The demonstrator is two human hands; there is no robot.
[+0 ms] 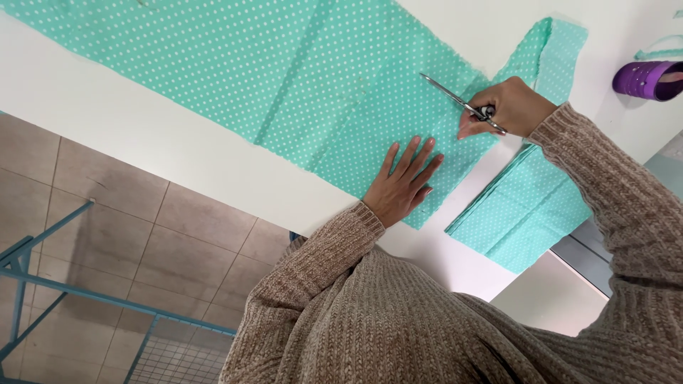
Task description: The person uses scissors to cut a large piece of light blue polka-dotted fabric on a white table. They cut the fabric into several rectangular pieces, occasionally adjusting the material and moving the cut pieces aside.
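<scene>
A long piece of teal fabric with small white dots (284, 71) lies spread across a white table (128, 121). My left hand (402, 181) rests flat on the fabric near its cut end, fingers spread. My right hand (509, 107) grips a pair of metal scissors (455, 99); the blades point along the fabric's edge, slightly apart. A cut piece of the same dotted fabric (526, 206) lies folded beside my right forearm, running up to the table's far side.
A purple cylindrical holder (644, 78) lies at the table's far right, with a thin teal scrap (658, 51) by it. Below the table edge are beige floor tiles (171, 249) and a blue metal wire rack (85, 306).
</scene>
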